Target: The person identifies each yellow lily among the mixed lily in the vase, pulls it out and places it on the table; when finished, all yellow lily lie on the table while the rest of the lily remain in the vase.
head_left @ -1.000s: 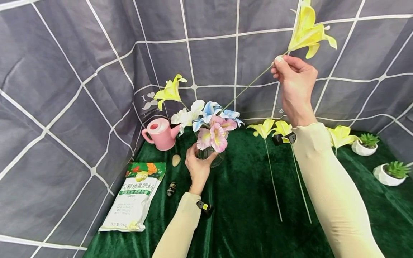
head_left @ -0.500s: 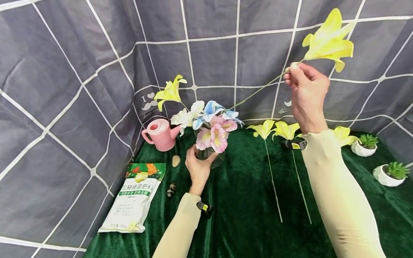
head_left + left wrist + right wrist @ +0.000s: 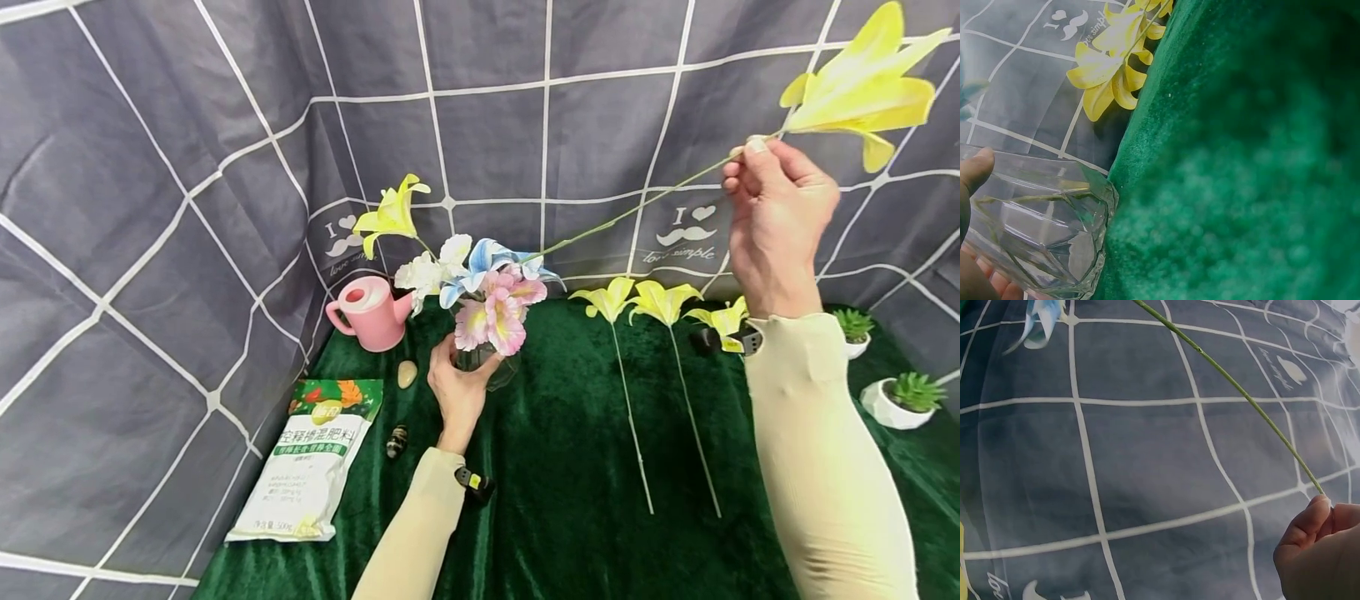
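Green velvet underneath, left grip point(image 3: 457, 392) clasps glass vase point(image 3: 1041, 231); right grip point(image 3: 780, 217) pinches yellow lily point(image 3: 862, 83).

A desk draped in dark green velvet cloth point(image 3: 570, 467) carries a pink watering can point(image 3: 371, 312), a clear faceted glass vase point(image 3: 487, 367), a white fertiliser bag point(image 3: 307, 462), two pebbles, loose yellow artificial lilies point(image 3: 637, 304) and two white potted succulents point(image 3: 900, 400).

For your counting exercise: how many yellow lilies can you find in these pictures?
5: one held by the right hand at top right, one in the vase, three lying on the green cloth; more may be hidden.
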Demonstrator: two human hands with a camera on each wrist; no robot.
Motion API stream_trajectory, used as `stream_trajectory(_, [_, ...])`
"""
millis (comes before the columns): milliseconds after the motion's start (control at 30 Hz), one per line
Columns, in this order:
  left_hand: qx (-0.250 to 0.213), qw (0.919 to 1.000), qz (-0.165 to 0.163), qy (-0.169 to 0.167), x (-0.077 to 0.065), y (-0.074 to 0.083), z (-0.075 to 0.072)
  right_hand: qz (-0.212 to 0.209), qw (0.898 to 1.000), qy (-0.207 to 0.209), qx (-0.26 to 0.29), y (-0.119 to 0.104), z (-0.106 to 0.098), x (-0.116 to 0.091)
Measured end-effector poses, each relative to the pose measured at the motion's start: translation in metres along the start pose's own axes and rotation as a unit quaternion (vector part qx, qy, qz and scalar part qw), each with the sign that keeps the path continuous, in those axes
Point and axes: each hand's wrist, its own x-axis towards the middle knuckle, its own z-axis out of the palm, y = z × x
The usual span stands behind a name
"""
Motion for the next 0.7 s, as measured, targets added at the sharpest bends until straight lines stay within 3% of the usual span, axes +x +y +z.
stream_trajectory(200, [-0.002, 1.0000, -0.001, 0.000, 0.000, 0.001, 0.000, -0.017, 0.999, 0.028, 0.032, -0.026, -0.009, 0.002])
stream_trajectory(400, [0.000, 1.0000, -0.007, -0.002, 0.000, 0.001, -0.001, -0.059, 0.998, 0.028, 0.010, -0.045, -0.021, -0.006])
stream_trajectory(600, [-0.002, 0.9999, -0.012, -0.005, 0.000, 0.002, -0.001, -0.086, 0.996, -0.011, -0.024, -0.050, -0.027, -0.023])
stream_trajectory(700, [-0.007, 0.9999, -0.014, -0.008, 0.000, 0.002, -0.001, -0.077, 0.994, -0.048, -0.055, -0.047, -0.028, -0.033])
